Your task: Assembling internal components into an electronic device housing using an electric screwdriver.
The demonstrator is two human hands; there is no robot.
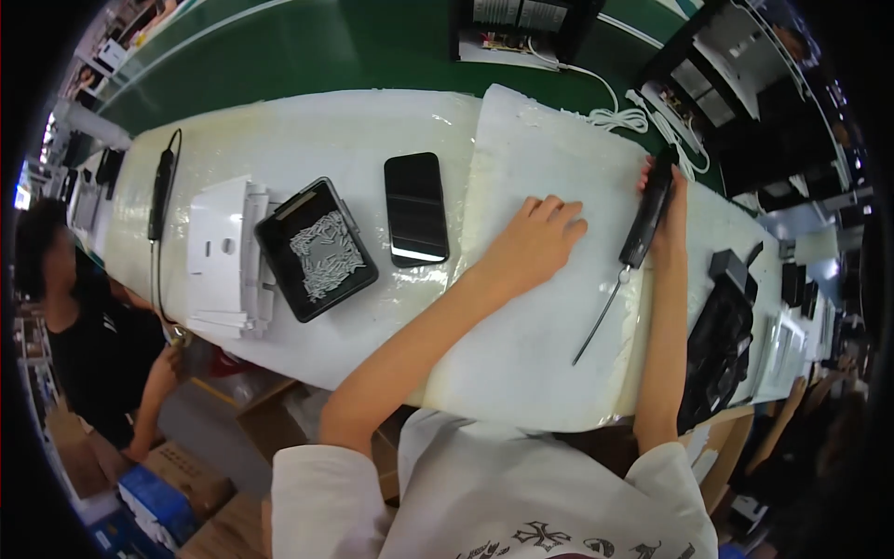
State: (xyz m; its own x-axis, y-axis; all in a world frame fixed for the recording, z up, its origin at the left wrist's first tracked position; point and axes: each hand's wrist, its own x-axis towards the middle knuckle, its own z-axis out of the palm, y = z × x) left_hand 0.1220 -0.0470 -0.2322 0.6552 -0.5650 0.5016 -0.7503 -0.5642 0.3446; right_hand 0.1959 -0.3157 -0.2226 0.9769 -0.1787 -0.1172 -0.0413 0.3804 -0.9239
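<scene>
My right hand (676, 216) is wrapped round a black electric screwdriver (644, 224), whose long thin bit slants down over the white padded sheet (521, 363) toward me. Palm down on that sheet, my left hand (535, 240) has its fingers apart and slightly bent, with nothing visible in it. Left of that hand lies a black smartphone (415, 207), screen up. Beside the phone, a black plastic tray (361, 281) holds many small silver screws (326, 256). A white plastic housing part (216, 247) rests against the tray's left side.
Another black electric screwdriver (162, 191) lies at the far left, near a seated person (88, 326). Black cabinets (717, 74) and coiled white cables (619, 119) stand beyond the sheet. A black bag (722, 335) is right of my right forearm. Cardboard boxes (186, 475) sit lower left.
</scene>
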